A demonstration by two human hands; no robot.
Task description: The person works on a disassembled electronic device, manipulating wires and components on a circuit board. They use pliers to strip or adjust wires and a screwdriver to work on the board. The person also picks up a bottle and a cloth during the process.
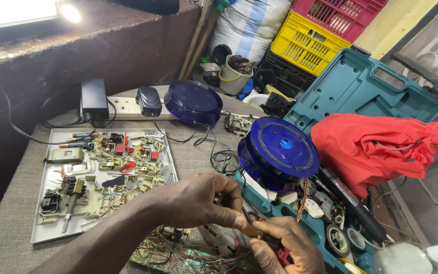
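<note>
Small part (253,232), brownish, sits pinched between both hands at the bottom centre of the view, low over the bench (6,223); too small to tell what it is. Left hand (198,200): grip clenched, thumb and fingertips closed on the part and on thin dark leads next to it. Right hand (287,246): grip also pinched on the same part from below, something red partly hidden under the fingers.

Under the hands: green circuit board (178,259) with a tangle of thin coloured wires, running off the bottom edge of the view.

Left of the hands: white tray (44,236) full of dismantled breaker parts, near corner just beside the left forearm. Bare bench surface only along the tray's left and near edges.

Right of the hands: open teal tool case (366,86), lid up, lower half crammed with plugs, tape rolls and a black tool. Blue round lamp (279,152) is perched on the case's edge, just above the hands. Red cloth (376,144) lies over the case.

Far side: second blue round lamp (193,101) beside a white power strip (125,107) with two black adapters, black cable looping toward the hands. Room around the hands is tight on the right and above, more open toward the tray.
</note>
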